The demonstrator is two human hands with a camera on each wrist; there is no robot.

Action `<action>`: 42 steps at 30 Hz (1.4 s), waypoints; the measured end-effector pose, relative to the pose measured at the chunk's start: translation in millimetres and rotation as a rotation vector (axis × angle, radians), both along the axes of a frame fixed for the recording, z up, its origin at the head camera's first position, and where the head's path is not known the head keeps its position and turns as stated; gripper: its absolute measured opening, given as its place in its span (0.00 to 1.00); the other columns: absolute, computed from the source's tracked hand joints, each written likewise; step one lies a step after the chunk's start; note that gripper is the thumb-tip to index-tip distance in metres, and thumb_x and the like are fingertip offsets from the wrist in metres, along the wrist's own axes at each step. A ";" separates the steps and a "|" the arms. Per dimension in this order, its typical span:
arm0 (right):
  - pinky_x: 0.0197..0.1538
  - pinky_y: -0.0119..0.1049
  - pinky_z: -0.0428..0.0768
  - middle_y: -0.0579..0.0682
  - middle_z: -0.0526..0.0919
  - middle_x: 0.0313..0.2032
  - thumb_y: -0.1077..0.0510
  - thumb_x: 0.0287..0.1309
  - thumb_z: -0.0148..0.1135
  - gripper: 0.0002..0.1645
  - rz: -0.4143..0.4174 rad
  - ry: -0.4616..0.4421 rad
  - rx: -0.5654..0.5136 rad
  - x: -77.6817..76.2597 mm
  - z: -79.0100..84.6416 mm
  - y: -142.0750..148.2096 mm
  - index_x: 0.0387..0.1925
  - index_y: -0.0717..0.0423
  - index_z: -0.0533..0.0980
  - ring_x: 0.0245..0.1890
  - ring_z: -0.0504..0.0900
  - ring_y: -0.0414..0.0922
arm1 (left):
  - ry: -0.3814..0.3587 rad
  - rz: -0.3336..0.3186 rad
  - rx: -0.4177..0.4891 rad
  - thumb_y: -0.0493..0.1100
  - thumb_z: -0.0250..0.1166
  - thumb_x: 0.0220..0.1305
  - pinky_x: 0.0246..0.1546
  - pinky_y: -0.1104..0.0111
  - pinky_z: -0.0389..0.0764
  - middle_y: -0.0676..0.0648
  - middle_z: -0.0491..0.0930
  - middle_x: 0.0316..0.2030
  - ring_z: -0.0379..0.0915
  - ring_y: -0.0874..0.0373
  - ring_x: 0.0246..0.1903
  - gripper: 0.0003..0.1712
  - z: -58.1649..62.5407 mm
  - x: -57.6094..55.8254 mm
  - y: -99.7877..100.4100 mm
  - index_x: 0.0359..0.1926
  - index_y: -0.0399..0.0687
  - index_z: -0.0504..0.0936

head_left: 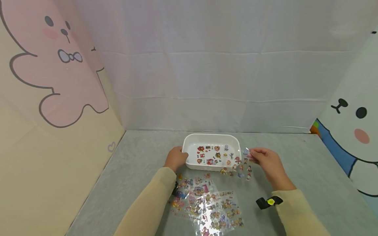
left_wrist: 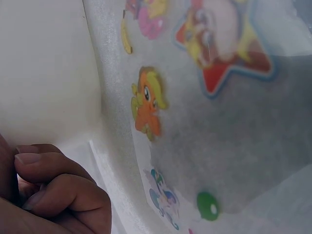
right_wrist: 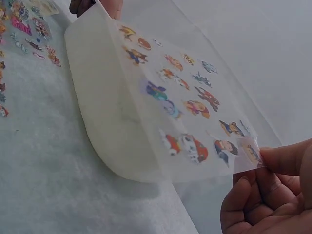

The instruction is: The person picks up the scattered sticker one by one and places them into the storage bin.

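A white plastic tray (head_left: 203,167) stands near the back of the table, with colourful cartoon stickers showing inside it. My left hand (head_left: 176,159) grips the tray's left end, thumb over the rim. Between thumb and fingers, my right hand (head_left: 267,164) pinches the corner of a clear sticker sheet (head_left: 241,167). In the right wrist view this sheet (right_wrist: 185,105) slants across the tray's rim, with rows of small cartoon characters on it. Curled fingers of the left hand (left_wrist: 68,190) appear at the lower left of the left wrist view.
Several overlapping clear sticker sheets (head_left: 206,209) lie in front of the tray, shining in the light. The grey table (head_left: 141,144) backs onto a white cloth wall (head_left: 189,82). Printed cartoon cloths hang at left and right. A black strap (head_left: 262,203) is on the right wrist.
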State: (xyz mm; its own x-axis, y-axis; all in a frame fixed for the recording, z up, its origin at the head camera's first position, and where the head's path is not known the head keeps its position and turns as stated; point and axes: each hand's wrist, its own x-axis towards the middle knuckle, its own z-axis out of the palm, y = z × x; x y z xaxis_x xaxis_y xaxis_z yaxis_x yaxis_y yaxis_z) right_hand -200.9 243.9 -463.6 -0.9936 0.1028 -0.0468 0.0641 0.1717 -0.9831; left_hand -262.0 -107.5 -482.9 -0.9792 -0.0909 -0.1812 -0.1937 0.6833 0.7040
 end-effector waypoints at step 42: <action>0.49 0.39 0.82 0.59 0.86 0.46 0.57 0.74 0.60 0.20 0.105 -0.104 0.145 -90.7 18.8 -43.3 0.56 0.70 0.79 0.38 0.83 0.39 | -0.010 0.012 -0.013 0.43 0.61 0.67 0.47 0.50 0.81 0.41 0.85 0.47 0.79 0.49 0.41 0.22 -1.8 -2.2 2.8 0.58 0.35 0.82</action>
